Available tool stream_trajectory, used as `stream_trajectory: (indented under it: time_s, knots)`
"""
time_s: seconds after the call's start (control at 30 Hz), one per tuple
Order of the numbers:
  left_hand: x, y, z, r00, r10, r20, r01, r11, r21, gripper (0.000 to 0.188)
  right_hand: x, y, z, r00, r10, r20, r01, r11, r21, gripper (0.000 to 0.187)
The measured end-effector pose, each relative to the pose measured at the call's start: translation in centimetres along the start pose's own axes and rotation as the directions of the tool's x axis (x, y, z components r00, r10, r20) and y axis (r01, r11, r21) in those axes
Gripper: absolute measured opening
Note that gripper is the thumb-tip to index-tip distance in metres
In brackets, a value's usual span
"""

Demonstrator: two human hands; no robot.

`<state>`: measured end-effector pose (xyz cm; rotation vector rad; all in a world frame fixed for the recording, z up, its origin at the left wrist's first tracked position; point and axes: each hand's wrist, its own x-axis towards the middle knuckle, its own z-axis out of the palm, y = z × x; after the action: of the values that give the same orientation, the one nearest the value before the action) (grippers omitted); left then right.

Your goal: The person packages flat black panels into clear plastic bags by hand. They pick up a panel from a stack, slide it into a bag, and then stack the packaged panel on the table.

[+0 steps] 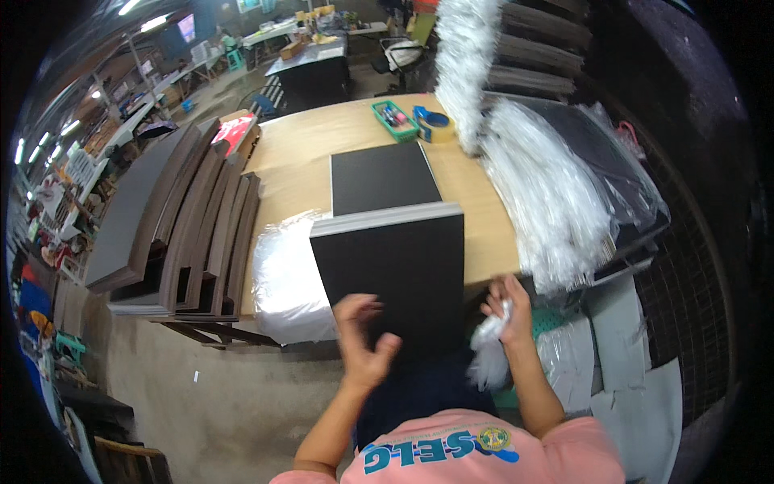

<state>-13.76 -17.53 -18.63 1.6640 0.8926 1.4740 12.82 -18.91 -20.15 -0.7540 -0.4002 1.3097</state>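
Your left hand (364, 339) hovers with fingers released over the black panel (397, 278) at the table's near edge; your right hand (509, 310) is grasping a crumpled clear plastic bag (488, 351).

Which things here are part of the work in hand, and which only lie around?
In use: left hand, black panel, right hand, clear plastic bag.
Lying about: green tray, blue tape roll, stacked dark boards.

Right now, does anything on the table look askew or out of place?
The front black panel juts past the table edge toward the person. The clear bag bundle spills over the right edge. Nothing looks damaged.
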Motion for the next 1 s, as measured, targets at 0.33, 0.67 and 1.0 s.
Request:
stream_trajectory:
  time_s: [0.33,0.67,1.0]
  knots:
    - [1.8,-1.3,0.9,0.946,-0.323,-0.013,0.323,0.946,0.021,0.024,0.2,1.6,4.9,0.86,0.327,0.393,-0.029,0.799,-0.6,0.027]
    - [2.6,-3.3,-2.3,0.959,-0.269,0.092,0.26,0.961,0.098,0.025,-2.1,-0.8,8.6,0.766,-0.386,0.515,0.603,0.152,-0.783,0.03]
    - [4.0,-4.2,-7.6,0.881,-0.259,0.395,0.349,0.921,-0.175,0.023,2.7,-0.7,2.4,0.968,-0.169,0.186,0.251,0.673,-0.696,0.021]
